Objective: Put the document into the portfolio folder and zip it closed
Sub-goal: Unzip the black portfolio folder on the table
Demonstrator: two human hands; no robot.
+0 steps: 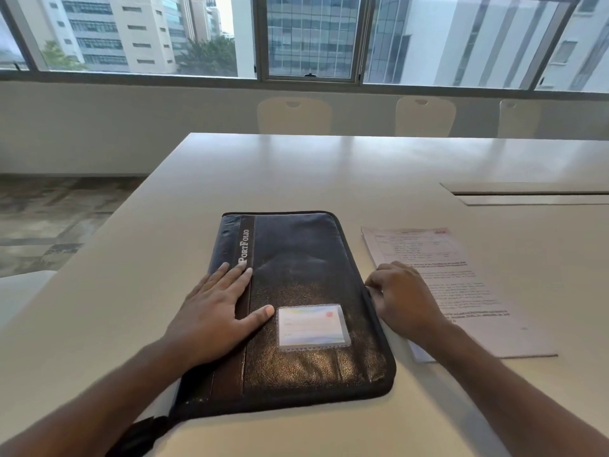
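Big windows, office towers outside, pale chairs [294, 114] lined along the far side, and up front a long white bench [296, 166] where it all happens. The portfolio folder [296, 301] lies flat and closed near the front edge, dark leather, a clear card pocket [313, 326] on its cover. The document [461, 291] waits just beside it to the right, printed side up, not yet inside.

The left hand [214, 316] is spread flat, palm down, pressing on the spine side of the cover, grasping nothing, simply pinning the folder. The right hand [403, 300] is curled at the folder's right edge, fingertips tucked in against the zipper line while the wrist lies over the paper's corner. Whether it has the zipper pull pinched, I cannot tell; the fingers hide it.

So this looks like the opening step: getting the folder unzipped. The next move calls for a firm pinch on the pull and a run around the edge, with the left hand keeping the folder from sliding.
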